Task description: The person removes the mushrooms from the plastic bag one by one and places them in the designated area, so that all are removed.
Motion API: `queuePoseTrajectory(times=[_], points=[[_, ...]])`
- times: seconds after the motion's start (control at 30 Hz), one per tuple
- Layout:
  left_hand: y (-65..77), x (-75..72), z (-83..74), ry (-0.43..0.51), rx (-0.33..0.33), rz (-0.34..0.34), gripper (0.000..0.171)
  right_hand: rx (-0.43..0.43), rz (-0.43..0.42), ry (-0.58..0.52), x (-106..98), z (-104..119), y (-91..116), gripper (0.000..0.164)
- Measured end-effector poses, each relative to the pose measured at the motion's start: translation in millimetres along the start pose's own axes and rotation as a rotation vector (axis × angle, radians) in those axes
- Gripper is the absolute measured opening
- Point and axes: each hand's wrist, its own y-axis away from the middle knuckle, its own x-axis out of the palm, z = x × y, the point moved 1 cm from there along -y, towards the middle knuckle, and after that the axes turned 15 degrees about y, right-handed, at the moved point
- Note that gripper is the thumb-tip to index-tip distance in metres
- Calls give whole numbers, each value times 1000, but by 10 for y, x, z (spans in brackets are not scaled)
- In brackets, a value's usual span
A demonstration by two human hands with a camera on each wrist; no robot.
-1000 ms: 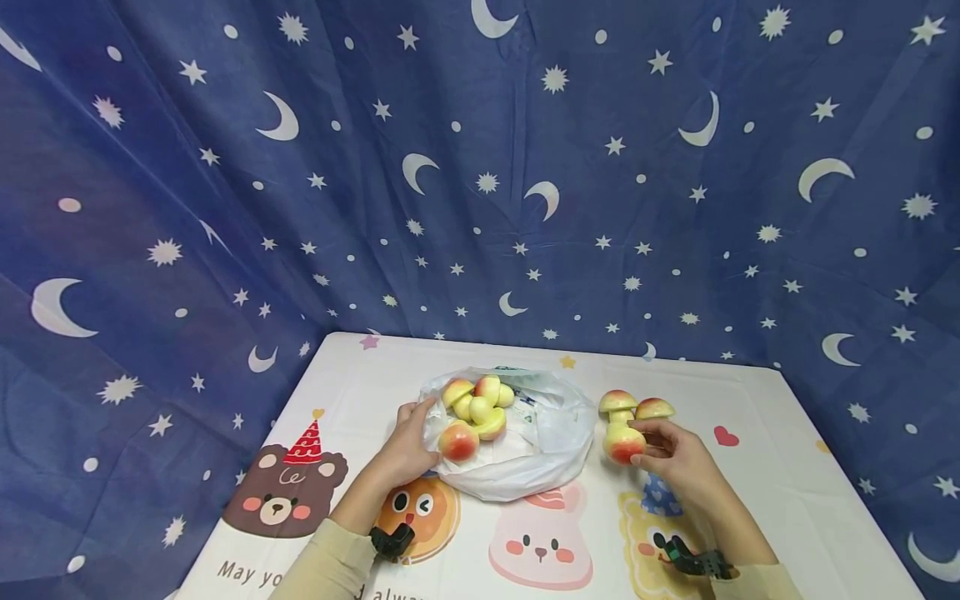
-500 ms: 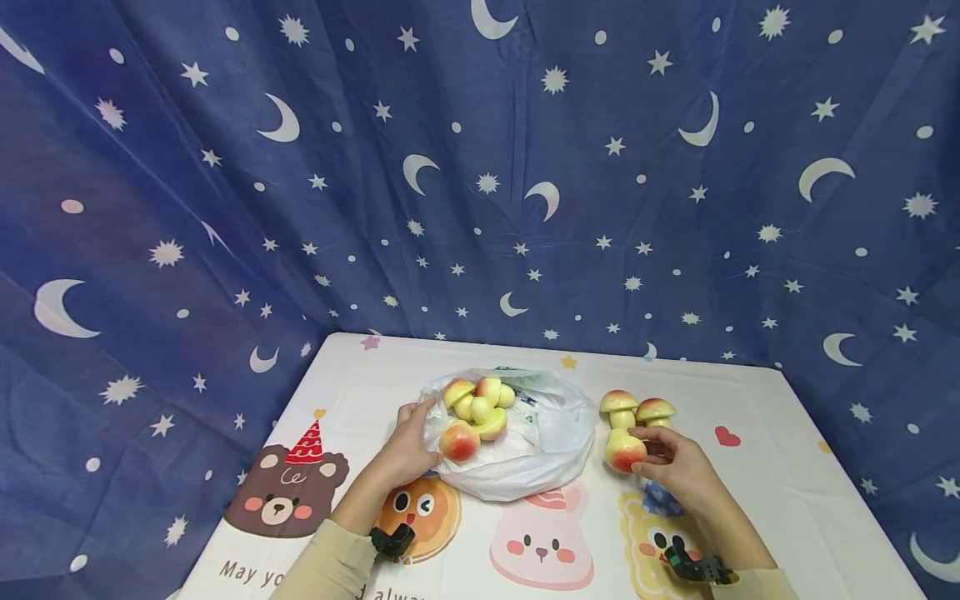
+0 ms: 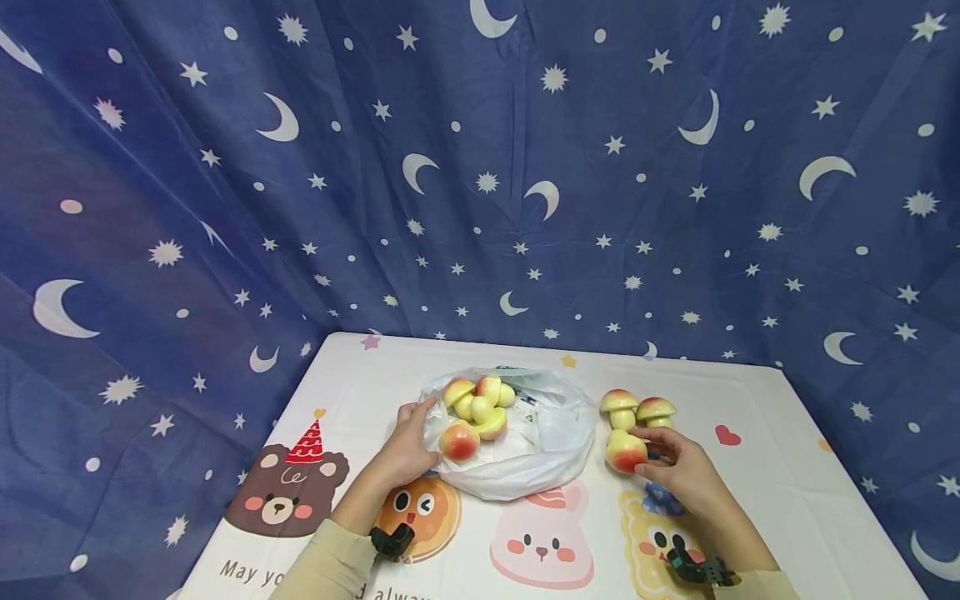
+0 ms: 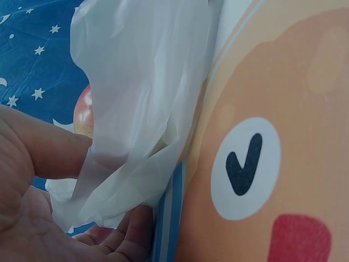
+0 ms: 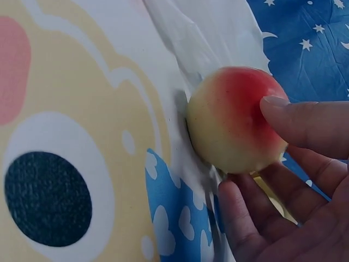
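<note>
My right hand holds a toy mushroom with a red and yellow cap, low over the tabletop. In the right wrist view, the thumb presses on the round cap while the fingers curl beneath it. Two more toy mushrooms, a left one and a right one, stand upright just behind. My left hand pinches the left rim of a white plastic bag; its thumb and fingers show around the thin film in the left wrist view. Several toy mushrooms lie inside the bag.
The table wears a white cloth printed with cartoon faces, including a bear and a pink rabbit. A blue curtain with moons and stars hangs behind the far edge and down both sides.
My right hand has drawn its mushroom slightly toward me, away from the two behind, which show more fully. The left hand and the bag have stayed in place.
</note>
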Motion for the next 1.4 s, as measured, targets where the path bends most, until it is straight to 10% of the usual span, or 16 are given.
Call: queuePoseTrajectory(times=[1.4], points=[[-1, -10, -15, -13, 12, 7, 104, -84, -99, 27, -242, 492, -135, 57]])
